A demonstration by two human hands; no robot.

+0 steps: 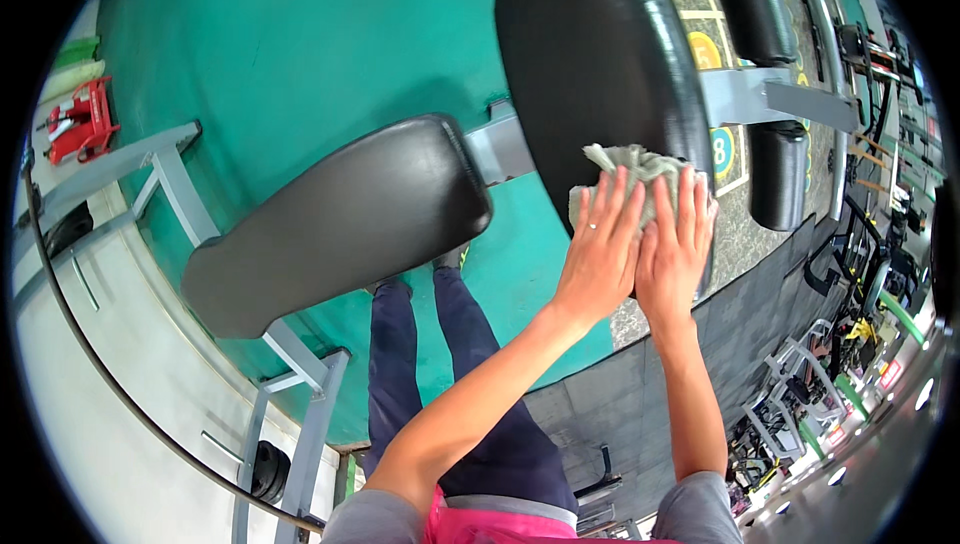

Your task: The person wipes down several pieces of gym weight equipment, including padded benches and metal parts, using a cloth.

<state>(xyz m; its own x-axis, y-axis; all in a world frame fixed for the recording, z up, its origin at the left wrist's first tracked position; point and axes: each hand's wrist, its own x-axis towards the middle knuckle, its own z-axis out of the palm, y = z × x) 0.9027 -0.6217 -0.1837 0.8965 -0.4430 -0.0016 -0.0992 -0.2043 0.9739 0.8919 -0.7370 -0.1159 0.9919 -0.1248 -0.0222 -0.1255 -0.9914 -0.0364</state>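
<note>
A crumpled grey-beige cloth (640,159) lies on the large black padded backrest (590,54) of a gym bench, near its lower right end. My left hand (602,244), with a ring on one finger, presses the cloth down and holds it against the pad. Beside it, my right hand (678,239) also holds the cloth, its fingers over the part nearest the pad's right edge. The two hands touch at the thumbs. Under the palms, part of the cloth is hidden. Left of the backrest is the bench's black seat pad (340,219), joined by a grey metal frame (502,149).
Two smaller black pads (755,9) sit on a grey bar at the right. Grey rack uprights (185,194) and weight plates (270,471) stand along the left wall. A red device (82,122) is at far left. The floor is green (300,34), with dark matting (720,264) at right.
</note>
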